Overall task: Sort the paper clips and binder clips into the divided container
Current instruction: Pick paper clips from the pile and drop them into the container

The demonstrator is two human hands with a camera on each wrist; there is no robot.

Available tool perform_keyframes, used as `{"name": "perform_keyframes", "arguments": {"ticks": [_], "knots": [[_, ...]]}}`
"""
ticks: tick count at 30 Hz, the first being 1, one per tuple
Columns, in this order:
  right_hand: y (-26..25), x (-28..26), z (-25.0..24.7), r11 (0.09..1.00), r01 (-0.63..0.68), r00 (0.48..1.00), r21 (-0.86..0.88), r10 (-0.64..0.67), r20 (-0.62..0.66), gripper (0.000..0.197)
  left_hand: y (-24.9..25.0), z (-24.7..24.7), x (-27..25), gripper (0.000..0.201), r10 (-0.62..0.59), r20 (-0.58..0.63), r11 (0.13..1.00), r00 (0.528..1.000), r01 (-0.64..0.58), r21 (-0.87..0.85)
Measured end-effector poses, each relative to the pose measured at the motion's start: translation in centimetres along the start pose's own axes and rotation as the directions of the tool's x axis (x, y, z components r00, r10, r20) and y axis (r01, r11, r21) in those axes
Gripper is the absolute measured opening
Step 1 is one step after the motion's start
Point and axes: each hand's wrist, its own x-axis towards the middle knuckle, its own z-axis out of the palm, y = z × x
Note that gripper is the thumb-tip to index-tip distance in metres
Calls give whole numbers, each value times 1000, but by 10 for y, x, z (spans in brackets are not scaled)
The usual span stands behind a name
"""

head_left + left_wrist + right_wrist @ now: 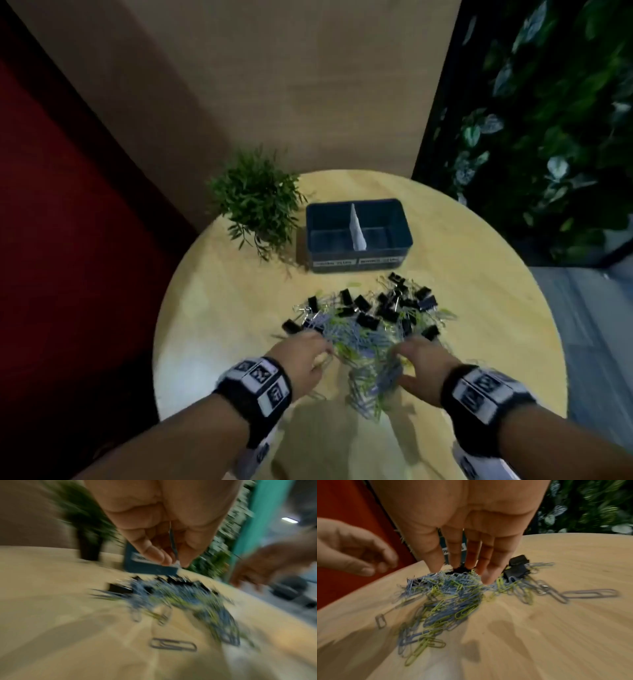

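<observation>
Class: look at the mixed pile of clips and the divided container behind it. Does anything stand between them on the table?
Nothing visible does. Bare table separates the pile from the divided container; the small plant stands off to the container's left.

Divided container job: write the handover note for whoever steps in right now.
Left hand: pinching a paper clip above the pile.
Right hand: fingers straight, tips down in the paper clips, holding nothing.
Binder clips lie mixed in along the pile's far side on the round table.
Divided container, behind the pile beside the potted plant: both compartments look empty.
Done: nothing sorted yet.
Left: move all clips, one kind per compartment.
</observation>
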Motion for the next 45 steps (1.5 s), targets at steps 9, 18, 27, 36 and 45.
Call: {"name": "perform_keyframes", "arguments": {"ticks": [9,18,27,36,45], "knots": [[-14,52,22,987,-158,987,-16,158,36,83,23,30,68,69,8,187,975,982,-49,217],[1,65,8,999,-51,999,-1,51,-11,34,20,19,86,44,4,254,959,967,-76,272],[10,49,-44,974,94,970,206,-43,-240,13,15,-24,70,32,-16,1,993,1000,16,-118],[-25,48,-107,761,276,870,587,62,-489,13,17,-88,63,20,-231,-297,799,926,7,-601],[-62,138,-138,838,207,802,505,150,-578,14,-15,-114,136,17,-488,-505,750,712,45,-660]]}}
